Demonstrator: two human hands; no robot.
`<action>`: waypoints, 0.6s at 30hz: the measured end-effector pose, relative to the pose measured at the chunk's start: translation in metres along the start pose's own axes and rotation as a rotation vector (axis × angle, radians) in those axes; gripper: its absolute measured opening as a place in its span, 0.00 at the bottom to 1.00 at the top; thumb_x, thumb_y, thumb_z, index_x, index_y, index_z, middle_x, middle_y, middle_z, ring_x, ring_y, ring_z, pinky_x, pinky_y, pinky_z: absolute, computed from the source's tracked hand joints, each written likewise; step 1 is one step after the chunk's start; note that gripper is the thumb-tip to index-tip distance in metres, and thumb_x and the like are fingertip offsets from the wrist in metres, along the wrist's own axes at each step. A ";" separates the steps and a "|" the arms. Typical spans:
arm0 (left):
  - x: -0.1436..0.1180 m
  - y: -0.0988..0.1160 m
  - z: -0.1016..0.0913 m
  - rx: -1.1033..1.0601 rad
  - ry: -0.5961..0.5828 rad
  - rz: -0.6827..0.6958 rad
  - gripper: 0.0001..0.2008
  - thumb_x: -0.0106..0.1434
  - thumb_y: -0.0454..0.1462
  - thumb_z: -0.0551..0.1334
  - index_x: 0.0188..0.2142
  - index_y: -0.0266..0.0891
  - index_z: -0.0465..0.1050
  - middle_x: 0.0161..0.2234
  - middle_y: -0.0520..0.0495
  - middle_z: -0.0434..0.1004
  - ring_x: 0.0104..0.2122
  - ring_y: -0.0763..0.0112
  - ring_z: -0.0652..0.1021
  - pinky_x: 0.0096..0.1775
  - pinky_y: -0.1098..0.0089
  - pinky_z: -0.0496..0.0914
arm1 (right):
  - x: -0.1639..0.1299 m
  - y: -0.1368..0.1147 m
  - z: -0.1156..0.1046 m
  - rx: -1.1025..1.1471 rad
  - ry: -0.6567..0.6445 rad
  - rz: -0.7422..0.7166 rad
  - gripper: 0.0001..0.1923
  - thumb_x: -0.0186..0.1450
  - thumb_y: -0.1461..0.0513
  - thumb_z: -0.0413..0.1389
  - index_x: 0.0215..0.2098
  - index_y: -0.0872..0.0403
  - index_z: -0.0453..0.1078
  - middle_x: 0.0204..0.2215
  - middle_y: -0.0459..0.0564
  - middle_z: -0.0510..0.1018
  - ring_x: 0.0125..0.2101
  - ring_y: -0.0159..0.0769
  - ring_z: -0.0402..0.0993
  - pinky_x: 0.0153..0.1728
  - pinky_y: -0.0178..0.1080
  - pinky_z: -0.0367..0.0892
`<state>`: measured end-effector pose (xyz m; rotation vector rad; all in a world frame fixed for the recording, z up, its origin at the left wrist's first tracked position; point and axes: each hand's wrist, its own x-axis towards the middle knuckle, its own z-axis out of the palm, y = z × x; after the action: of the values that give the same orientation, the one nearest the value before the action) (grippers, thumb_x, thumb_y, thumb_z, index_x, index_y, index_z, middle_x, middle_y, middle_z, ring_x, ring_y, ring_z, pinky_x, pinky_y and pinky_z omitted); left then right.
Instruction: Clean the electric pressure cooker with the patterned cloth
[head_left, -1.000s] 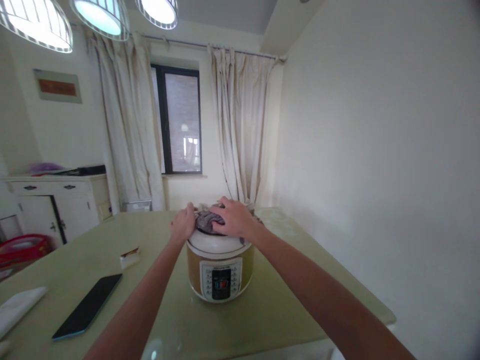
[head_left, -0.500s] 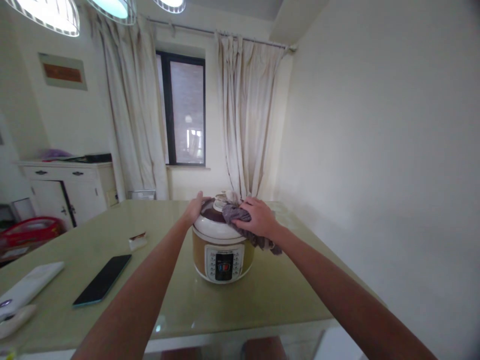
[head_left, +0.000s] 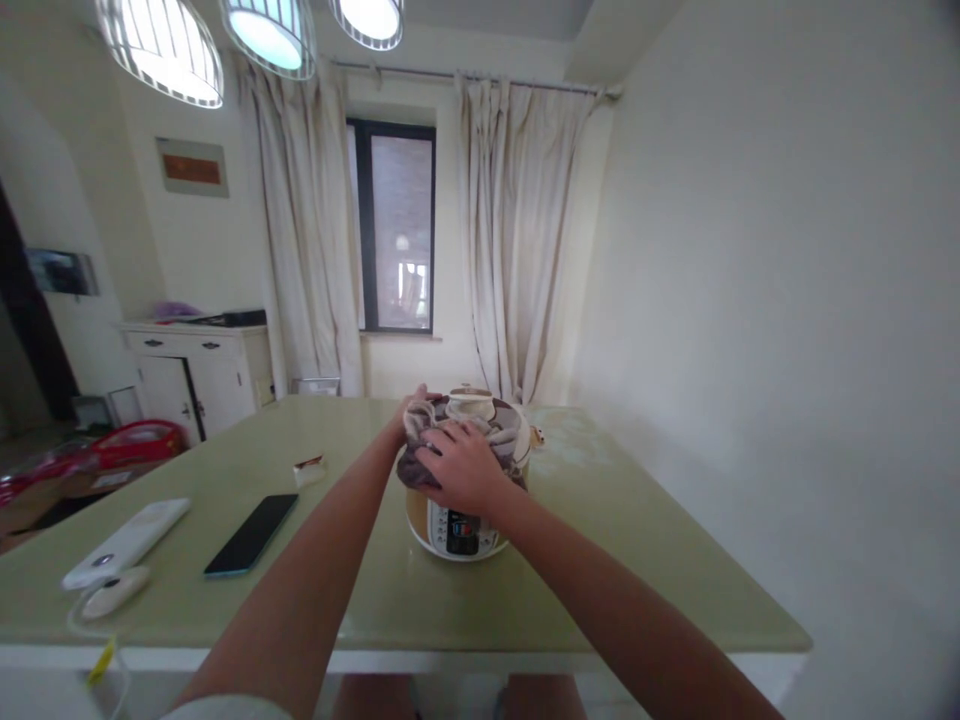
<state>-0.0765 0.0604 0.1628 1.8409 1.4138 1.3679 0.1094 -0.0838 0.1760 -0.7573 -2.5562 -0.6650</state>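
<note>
A white and gold electric pressure cooker [head_left: 421,515] stands upright on the pale green table [head_left: 630,560], its dark control panel facing me. My right hand [head_left: 466,468] presses a greyish-purple cloth [head_left: 414,468] against the front of the lid, fingers bent over the bunched fabric. Part of the cloth spreads across the top, around the lid's pale knob [head_left: 470,404]. At the lid's far left edge my left hand [head_left: 412,408] holds the cooker's side; the cloth hides some of its fingers.
To the left lie a dark phone [head_left: 253,536], a white power bank [head_left: 129,543], a small white rounded device [head_left: 115,592] and a small white packet [head_left: 308,470]. A white cabinet [head_left: 214,375] and a red basket [head_left: 140,442] are beyond the table. A wall borders the right side.
My right hand has swept the cloth from the lid's right side leftward to its front left. My left hand stays at the lid's left edge. The view has shifted left.
</note>
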 end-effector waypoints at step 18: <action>-0.005 -0.006 -0.006 0.062 -0.016 -0.079 0.40 0.65 0.62 0.47 0.52 0.36 0.83 0.49 0.42 0.86 0.53 0.52 0.82 0.60 0.56 0.72 | -0.049 0.090 -0.005 0.220 0.090 0.669 0.22 0.71 0.44 0.55 0.52 0.48 0.78 0.52 0.54 0.79 0.49 0.47 0.74 0.49 0.44 0.67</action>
<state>-0.0843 0.0566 0.1581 1.8101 1.5200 1.2822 0.2014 -0.0394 0.1855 -1.3613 -2.0498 -0.1892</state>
